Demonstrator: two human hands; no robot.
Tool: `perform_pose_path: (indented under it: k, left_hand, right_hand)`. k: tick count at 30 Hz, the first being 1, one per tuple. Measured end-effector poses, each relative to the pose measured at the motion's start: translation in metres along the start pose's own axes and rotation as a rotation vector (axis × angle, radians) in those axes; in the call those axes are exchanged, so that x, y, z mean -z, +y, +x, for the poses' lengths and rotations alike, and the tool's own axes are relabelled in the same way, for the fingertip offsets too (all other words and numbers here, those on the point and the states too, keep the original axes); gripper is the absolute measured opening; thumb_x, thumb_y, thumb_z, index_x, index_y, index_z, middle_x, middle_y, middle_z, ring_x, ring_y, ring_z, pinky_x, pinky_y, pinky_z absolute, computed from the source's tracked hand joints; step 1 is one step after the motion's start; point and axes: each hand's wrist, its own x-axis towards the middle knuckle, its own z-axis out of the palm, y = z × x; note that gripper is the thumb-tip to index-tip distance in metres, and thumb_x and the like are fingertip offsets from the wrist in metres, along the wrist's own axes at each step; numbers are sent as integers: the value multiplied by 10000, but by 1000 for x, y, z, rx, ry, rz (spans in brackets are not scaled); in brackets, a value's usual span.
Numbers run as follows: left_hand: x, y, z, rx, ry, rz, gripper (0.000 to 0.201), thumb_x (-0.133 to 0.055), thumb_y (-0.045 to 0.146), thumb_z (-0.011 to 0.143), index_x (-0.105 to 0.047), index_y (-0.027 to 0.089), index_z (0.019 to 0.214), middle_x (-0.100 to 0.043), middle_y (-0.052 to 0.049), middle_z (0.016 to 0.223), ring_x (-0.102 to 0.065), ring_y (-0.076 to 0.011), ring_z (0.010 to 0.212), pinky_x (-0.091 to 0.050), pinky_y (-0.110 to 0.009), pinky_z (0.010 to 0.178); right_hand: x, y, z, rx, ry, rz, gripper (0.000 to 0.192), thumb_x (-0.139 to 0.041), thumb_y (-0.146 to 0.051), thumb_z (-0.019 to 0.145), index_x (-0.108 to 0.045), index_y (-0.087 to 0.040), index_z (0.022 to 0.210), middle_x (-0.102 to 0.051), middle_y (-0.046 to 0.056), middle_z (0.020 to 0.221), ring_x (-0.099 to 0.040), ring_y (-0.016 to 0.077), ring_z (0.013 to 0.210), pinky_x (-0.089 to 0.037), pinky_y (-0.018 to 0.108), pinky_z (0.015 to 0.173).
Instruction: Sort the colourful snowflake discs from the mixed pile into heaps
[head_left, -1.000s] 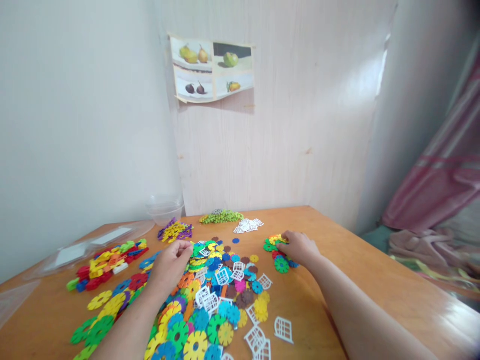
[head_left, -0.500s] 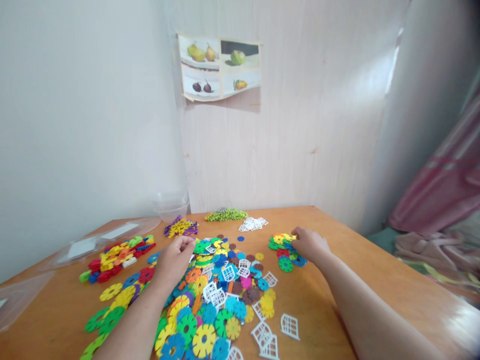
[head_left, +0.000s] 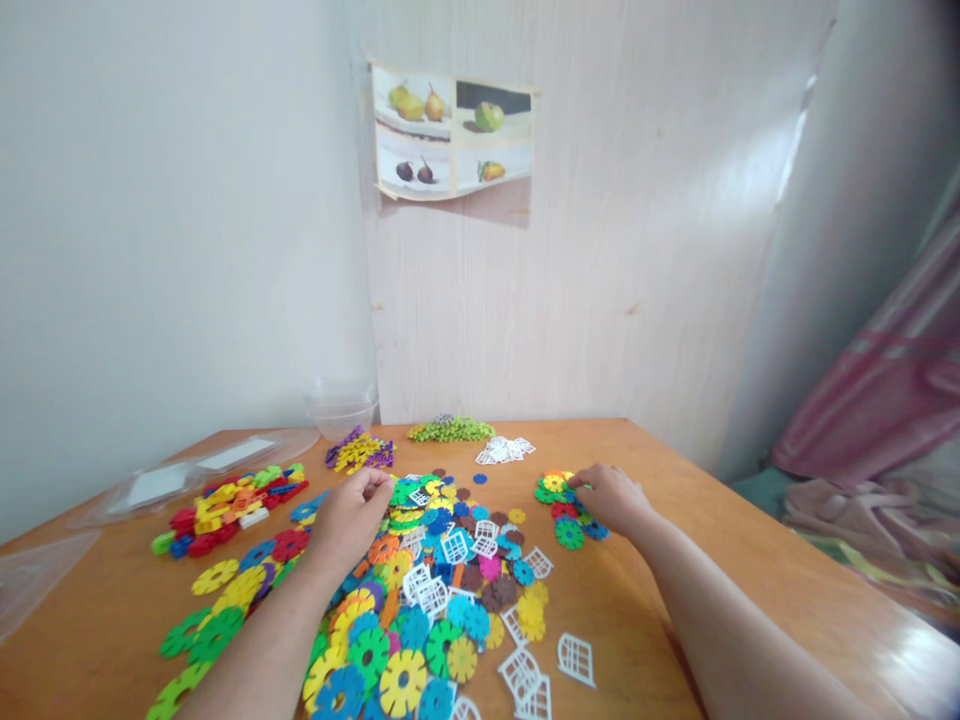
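Left hand (head_left: pixel 349 518), loosely curled, rests on the mixed disc heap (head_left: pixel 427 590) at centre. Right hand (head_left: pixel 611 497), fingers bent, touches the small sorted pile (head_left: pixel 561 505) at right; grip unclear. Best practice: lift single discs, keeping piles apart.

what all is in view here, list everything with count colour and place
mixed pile: many flower discs and white window pieces, multicolour, table centre
small disc group: several, green, red, yellow, blue, under right fingertips
brick heap: many, red, yellow, orange, green, left
purple-yellow heap: many, rear left
green heap: many, by the wall
white window heap: several, rear centre
clear tub: one, corner
clear lids: two or so, left edge
fruit poster: one, wall
table: one, orange-brown wood
left hand: on mixed pile
right hand: on small disc group
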Motion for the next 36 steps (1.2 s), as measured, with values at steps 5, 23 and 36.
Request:
perform_pose_path:
  k: [5,23,36]
  left_hand:
    - [0,-1,0,6,-7,-1,381,-496,529,836,-662,197,926,-737,-39,861,-673,-211,788,-476,-278,695]
    - [2,1,-6,-165,-52,244,365,-519,320,866,-653,217,1189,-670,-91,1235,-577,-260,1156,-392,-379,1005]
    - [2,10,-14,-222,-115,512,227,-568,313,826,-731,276,979,-718,-54,1071,-589,-274,1020,-375,-392,913]
  right_hand:
    - [2,-11,-7,73,64,29,336,-470,-354,860,-730,-337,1071,-662,61,1164,-541,294,1122,-411,418,889]
    - [-20,-21,-19,343,-89,-74,384,-461,-355,889,-645,-347,1225,-453,59,1485,-269,363,1423,-166,675,1071]
    - [-19,-42,-31,374,-19,13,440,-478,-428,881,-639,-268,1258,-504,99,1437,-292,360,1409,-154,632,1103]
